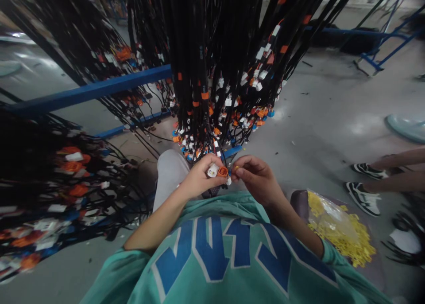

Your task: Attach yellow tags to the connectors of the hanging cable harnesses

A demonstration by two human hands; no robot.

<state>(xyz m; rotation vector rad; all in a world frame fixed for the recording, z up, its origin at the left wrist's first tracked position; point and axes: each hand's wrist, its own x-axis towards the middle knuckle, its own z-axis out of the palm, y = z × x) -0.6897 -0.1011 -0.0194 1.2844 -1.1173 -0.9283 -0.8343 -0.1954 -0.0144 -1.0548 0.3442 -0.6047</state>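
My left hand [200, 176] is closed around a small bunch of wire connectors at the lower end of a hanging cable bundle. A white connector [213, 170] and an orange connector [222, 172] stick out between its thumb and fingers. Just to the right, my right hand [254, 175] pinches a tiny yellow piece [237, 167] between thumb and fingertips, close beside the connectors. Its exact shape is too small to make out. Above both hands hang black wire harnesses [202, 51] with many white, orange and blue connectors at their ends.
A blue rack bar [93, 89] crosses on the left, with more harnesses [69, 171] hanging near it. At my right lies a clear bag [335, 213] among loose yellow pieces [357, 237] on a seat-like surface. Another person's feet in sneakers [363, 197] stand at the far right.
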